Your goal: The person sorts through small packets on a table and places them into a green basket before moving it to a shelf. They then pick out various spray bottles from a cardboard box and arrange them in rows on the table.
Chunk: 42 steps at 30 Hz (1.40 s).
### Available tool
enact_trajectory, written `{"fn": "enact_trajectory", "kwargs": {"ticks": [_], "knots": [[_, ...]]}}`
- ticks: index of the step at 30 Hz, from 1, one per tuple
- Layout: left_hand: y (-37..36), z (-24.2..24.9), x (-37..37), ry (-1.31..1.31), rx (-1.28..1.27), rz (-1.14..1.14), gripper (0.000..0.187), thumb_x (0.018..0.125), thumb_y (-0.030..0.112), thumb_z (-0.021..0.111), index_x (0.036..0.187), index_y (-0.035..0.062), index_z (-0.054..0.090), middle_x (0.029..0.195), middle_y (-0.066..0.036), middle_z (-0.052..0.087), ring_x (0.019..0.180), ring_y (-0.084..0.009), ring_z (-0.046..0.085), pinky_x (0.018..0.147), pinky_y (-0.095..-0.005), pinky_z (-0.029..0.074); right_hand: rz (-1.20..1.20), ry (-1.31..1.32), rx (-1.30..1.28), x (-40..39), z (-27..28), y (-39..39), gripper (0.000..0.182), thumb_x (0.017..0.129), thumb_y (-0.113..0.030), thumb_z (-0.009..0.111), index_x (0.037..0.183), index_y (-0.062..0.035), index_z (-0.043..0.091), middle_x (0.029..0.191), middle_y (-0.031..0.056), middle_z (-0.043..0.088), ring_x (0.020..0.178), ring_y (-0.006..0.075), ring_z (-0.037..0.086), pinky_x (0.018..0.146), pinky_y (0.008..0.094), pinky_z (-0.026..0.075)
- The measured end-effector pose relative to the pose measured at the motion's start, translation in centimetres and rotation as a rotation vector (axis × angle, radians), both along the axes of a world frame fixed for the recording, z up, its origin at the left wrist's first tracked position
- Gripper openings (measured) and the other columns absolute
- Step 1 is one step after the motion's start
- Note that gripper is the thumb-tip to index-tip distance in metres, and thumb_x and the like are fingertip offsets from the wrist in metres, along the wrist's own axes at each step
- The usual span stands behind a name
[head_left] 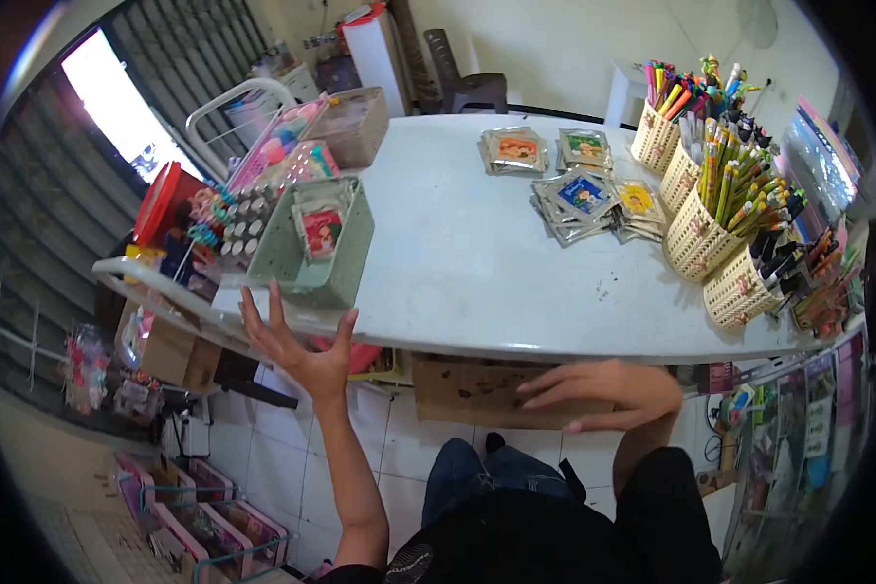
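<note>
My left hand (302,352) is spread open at the table's front left edge, its fingertips close to the near end of a green plastic basket (357,243). Whether they touch the basket is unclear. Inside the basket lie packets, a red one (322,234) on top. My right hand (608,389) hangs in front of the table edge with fingers stretched apart, holding nothing. Toward the back of the white table (438,263) are piles of small packets: orange (518,149), green (585,147), blue (582,194) and yellow (638,200).
Cream woven baskets (699,238) full of pens and pencils line the table's right side. A clear box (352,127), bottles (250,219) and a red-lidded tub (158,202) stand at the left. A cardboard box (448,389) is under the table.
</note>
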<state>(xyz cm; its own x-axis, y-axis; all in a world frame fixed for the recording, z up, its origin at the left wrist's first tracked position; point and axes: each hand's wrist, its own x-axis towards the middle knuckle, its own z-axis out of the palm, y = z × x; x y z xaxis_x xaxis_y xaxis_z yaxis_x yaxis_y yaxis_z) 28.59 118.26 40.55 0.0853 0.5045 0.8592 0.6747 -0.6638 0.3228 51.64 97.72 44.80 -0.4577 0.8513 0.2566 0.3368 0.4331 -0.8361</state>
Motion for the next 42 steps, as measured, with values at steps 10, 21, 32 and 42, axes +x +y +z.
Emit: {"fn": "enact_trajectory", "kwargs": {"ticks": [10, 21, 32, 42], "knots": [[1.6, -0.2, 2.3, -0.205, -0.029, -0.253, 0.052, 0.051, 0.020, 0.076, 0.093, 0.0121, 0.046, 0.111, -0.013, 0.025, 0.110, -0.0314, 0.022, 0.086, -0.0444, 0.026, -0.767, -0.791, 0.028, 10.8, 5.8, 17.3, 0.040, 0.059, -0.001, 0.049, 0.099, -0.0027, 0.048, 0.100, 0.0129, 0.050, 0.096, 0.0281, 0.046, 0.081, 0.0320, 0.037], [1.5, -1.9, 3.3, -0.002, -0.055, -0.358, 0.048, 0.071, 0.048, 0.052, 0.105, 0.0140, 0.049, 0.112, -0.016, 0.027, 0.105, -0.0309, 0.027, 0.082, -0.0416, 0.027, -0.789, -1.013, -0.652, 15.7, 4.1, 26.5, 0.097, 0.039, -0.025, 0.065, 0.123, -0.0119, 0.019, 0.112, 0.0159, 0.038, 0.099, 0.0285, 0.043, 0.076, 0.0375, 0.040], [1.6, -1.3, 3.8, -0.041, -0.051, -0.343, 0.046, 0.077, 0.045, 0.042, 0.109, 0.0113, 0.047, 0.116, -0.018, 0.027, 0.109, -0.0312, 0.028, 0.085, -0.0427, 0.024, -0.635, -0.716, -0.802, 15.3, 3.1, 25.5, 0.056, 0.043, -0.027, 0.079, 0.086, -0.0013, 0.054, 0.083, 0.0068, 0.057, 0.075, 0.0151, 0.053, 0.068, 0.0259, 0.041], [-0.1, -0.9, 3.4, -0.358, 0.304, -0.871, 0.055, 0.072, 0.030, 0.052, 0.113, 0.0067, 0.023, 0.118, -0.018, 0.024, 0.107, -0.0320, 0.032, 0.090, -0.0445, 0.024, -0.624, -0.627, -0.006, 6.5, 8.1, 17.0, 0.040, 0.046, -0.012, 0.071, 0.077, -0.0042, 0.048, 0.055, 0.0055, 0.054, 0.054, 0.0106, 0.051, 0.052, 0.0232, 0.039]]}}
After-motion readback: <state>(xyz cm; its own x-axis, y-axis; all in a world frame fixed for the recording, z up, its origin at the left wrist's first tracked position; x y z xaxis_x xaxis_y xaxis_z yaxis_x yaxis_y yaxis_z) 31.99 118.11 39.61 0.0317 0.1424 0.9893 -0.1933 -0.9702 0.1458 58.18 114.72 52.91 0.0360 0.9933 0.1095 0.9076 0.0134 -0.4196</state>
